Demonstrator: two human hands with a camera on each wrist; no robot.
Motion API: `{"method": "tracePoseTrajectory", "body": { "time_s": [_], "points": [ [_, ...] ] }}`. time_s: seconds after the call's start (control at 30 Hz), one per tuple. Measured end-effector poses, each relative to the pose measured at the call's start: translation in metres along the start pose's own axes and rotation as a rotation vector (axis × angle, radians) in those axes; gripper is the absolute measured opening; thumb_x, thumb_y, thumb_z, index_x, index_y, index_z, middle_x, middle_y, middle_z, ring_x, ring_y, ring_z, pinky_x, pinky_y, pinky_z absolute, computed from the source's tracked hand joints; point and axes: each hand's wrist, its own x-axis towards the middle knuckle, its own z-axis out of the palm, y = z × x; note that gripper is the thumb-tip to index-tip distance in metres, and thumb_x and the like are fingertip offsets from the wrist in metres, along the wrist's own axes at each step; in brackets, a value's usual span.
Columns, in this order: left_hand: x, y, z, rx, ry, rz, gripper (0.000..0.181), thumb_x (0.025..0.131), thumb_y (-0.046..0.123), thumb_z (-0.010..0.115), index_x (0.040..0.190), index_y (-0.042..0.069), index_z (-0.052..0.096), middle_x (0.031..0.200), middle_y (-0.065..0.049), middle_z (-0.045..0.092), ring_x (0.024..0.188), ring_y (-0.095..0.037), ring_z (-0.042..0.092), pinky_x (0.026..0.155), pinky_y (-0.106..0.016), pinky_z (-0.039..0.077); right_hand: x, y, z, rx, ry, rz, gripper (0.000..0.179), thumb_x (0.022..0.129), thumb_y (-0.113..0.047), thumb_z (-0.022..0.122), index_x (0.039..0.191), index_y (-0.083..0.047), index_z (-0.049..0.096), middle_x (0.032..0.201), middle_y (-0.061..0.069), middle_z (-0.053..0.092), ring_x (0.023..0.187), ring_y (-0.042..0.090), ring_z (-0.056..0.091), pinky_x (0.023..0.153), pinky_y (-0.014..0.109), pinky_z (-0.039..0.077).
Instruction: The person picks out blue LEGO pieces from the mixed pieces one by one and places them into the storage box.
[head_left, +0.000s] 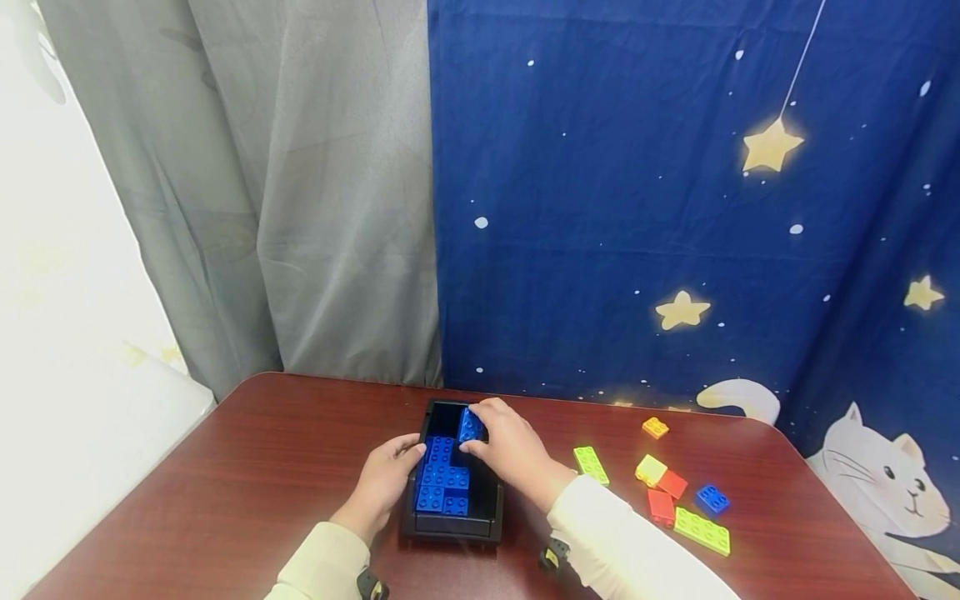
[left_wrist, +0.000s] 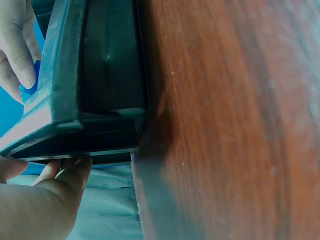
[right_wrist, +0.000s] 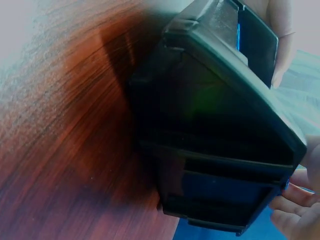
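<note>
A black plastic bin (head_left: 453, 527) stands on the table, with several blue toy bricks (head_left: 442, 477) laid side by side in it. My left hand (head_left: 382, 479) grips the bin's left wall, thumb at the rim and fingers outside; the left wrist view shows those fingers (left_wrist: 75, 175) against the bin. With thumb and fingers my right hand (head_left: 517, 446) pinches a blue brick (head_left: 470, 425) at the bin's far right part. In the right wrist view the bin's side (right_wrist: 215, 105) hides most of that brick.
Loose bricks lie on the table (head_left: 225, 492) to the right: green (head_left: 702, 531), another green (head_left: 591, 465), red (head_left: 661, 507), yellow (head_left: 651, 470), orange (head_left: 656, 427) and blue (head_left: 712, 499). Grey and blue curtains (head_left: 600, 208) hang behind the table's far edge.
</note>
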Motion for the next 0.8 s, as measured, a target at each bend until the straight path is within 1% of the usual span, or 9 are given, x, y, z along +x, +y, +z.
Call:
{"method": "tracePoseTrajectory", "body": {
  "time_s": [0.2, 0.4, 0.53, 0.8],
  "points": [
    [0.000, 0.000, 0.000, 0.004, -0.001, -0.002, 0.043, 0.101, 0.021, 0.049, 0.136, -0.005, 0.049, 0.136, -0.026, 0.051, 0.127, -0.041, 0.047, 0.102, -0.053, 0.042, 0.004, -0.002, 0.003, -0.055, -0.025, -0.014, 0.054, 0.082, -0.032, 0.076, 0.127, -0.004, 0.061, 0.120, 0.010, 0.062, 0.110, 0.024, 0.061, 0.094, 0.040, 0.051],
    [0.000, 0.001, 0.001, -0.004, 0.001, -0.004, 0.043, 0.101, 0.021, 0.049, 0.135, -0.005, 0.049, 0.133, -0.025, 0.054, 0.122, -0.039, 0.052, 0.099, -0.051, 0.045, 0.008, -0.002, 0.006, -0.092, -0.058, -0.003, 0.053, 0.082, -0.033, 0.076, 0.125, -0.004, 0.063, 0.118, 0.011, 0.063, 0.108, 0.024, 0.062, 0.093, 0.039, 0.052],
    [0.000, 0.000, 0.001, -0.003, 0.002, -0.006, 0.043, 0.101, 0.022, 0.049, 0.135, -0.005, 0.050, 0.134, -0.025, 0.054, 0.123, -0.039, 0.052, 0.099, -0.051, 0.045, 0.010, -0.003, 0.008, -0.121, -0.077, -0.010, 0.053, 0.082, -0.035, 0.075, 0.124, -0.003, 0.063, 0.116, 0.011, 0.063, 0.107, 0.025, 0.062, 0.092, 0.039, 0.052],
    [0.000, 0.000, 0.001, -0.003, 0.002, -0.008, 0.043, 0.101, 0.021, 0.050, 0.135, -0.005, 0.050, 0.134, -0.026, 0.053, 0.123, -0.039, 0.051, 0.099, -0.051, 0.045, 0.014, -0.006, 0.010, -0.196, -0.123, -0.031, 0.053, 0.085, -0.035, 0.072, 0.126, -0.003, 0.062, 0.118, 0.011, 0.063, 0.110, 0.025, 0.061, 0.094, 0.039, 0.052]
  ]
}}
